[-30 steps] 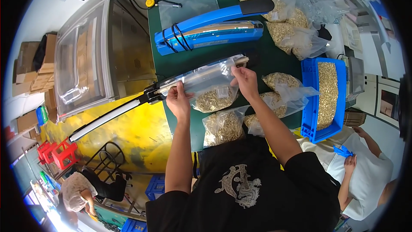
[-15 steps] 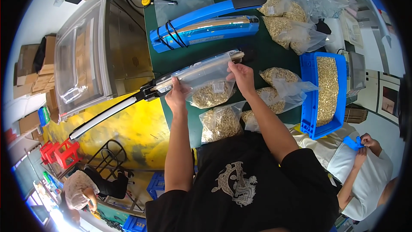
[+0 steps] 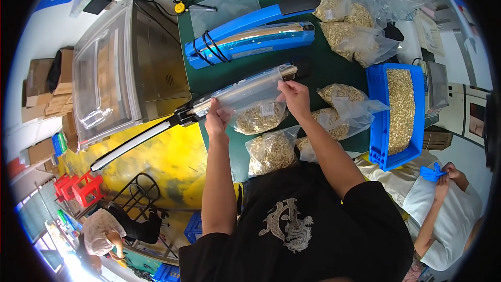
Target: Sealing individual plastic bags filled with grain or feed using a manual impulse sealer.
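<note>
A clear plastic bag of pale, chopped dried plant pieces lies in front of me, a small label on it. Its flat upper part stretches across the bar of a long heat sealer. The sealer's hinged arm is swung wide open to the left. My left hand pinches the bag's left edge, close to the hinge. At the opposite edge, my right hand grips the bag's upper corner between thumb and fingers.
Behind stands a blue sealer with a black cord wrapped round it. Filled bags lie nearby, others at the back right. A blue bin holds loose pieces. Left is a metal machine; a co-worker handles something blue at right.
The whole view has shifted slightly. Both my hands keep hold of the bag in much the same place on the sealer.
</note>
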Demonstrator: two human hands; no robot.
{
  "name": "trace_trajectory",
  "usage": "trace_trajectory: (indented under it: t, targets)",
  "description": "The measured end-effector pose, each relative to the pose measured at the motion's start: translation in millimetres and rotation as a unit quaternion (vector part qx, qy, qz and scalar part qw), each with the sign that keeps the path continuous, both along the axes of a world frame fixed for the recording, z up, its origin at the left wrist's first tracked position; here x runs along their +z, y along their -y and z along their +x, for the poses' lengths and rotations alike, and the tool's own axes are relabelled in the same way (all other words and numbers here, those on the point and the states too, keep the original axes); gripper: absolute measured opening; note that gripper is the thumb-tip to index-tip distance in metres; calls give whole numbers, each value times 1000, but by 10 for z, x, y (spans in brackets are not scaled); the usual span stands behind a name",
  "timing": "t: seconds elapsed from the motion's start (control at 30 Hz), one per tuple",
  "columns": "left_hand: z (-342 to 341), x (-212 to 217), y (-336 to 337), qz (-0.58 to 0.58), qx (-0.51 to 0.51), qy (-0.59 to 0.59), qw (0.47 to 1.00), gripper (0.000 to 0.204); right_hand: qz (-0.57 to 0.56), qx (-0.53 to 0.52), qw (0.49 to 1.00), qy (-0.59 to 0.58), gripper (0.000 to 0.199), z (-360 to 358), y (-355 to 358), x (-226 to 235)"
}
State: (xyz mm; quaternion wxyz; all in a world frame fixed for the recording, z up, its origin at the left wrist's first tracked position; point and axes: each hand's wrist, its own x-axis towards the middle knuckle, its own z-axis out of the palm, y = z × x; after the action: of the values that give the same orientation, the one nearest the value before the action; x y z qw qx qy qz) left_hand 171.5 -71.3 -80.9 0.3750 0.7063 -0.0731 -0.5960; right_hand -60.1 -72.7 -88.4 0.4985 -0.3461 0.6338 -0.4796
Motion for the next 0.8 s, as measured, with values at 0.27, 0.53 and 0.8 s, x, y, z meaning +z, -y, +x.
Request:
trace_trajectory:
  t: [0.27,0.53,0.8]
  targets:
    - [185,173,-319,-48,5,116,992,60,2,-7,1000,12,29,-41,-22,-1]
    - [2191,1072,-348,-260,507,73,818,105,15,-28,999,22,27,-56,-24,-124]
    - [2888,1323,-356,-390,462,0,797,90,14,-18,999,47,26,7,-25,-107]
